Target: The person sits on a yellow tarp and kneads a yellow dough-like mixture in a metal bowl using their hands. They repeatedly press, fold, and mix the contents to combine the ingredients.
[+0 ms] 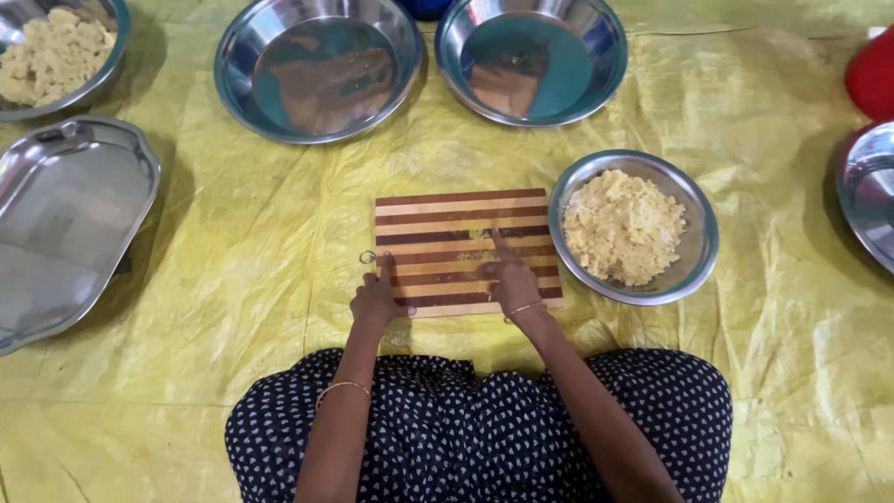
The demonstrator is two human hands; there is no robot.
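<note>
Striped wooden rectangular cutting board (pixel 461 250) on yellow sheet (pixel 261 242), left hand (pixel 375 298) loosely curled, empty, at its left edge, right hand (pixel 512 279) on it, forefinger extended, holding nothing

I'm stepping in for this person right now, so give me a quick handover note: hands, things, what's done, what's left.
Left hand: empty, resting on the near left corner of the striped cutting board.
Right hand: empty, forefinger stretched out, pressing on the board's middle.
Things: bowl of yellow crumbly dough sits just right of the board. A second bowl of the same dough is far left. Two plates at the top and the tray on the left hold nothing.
Done: no shaped pieces anywhere.
Left: seemingly all the dough is still to work.
</note>
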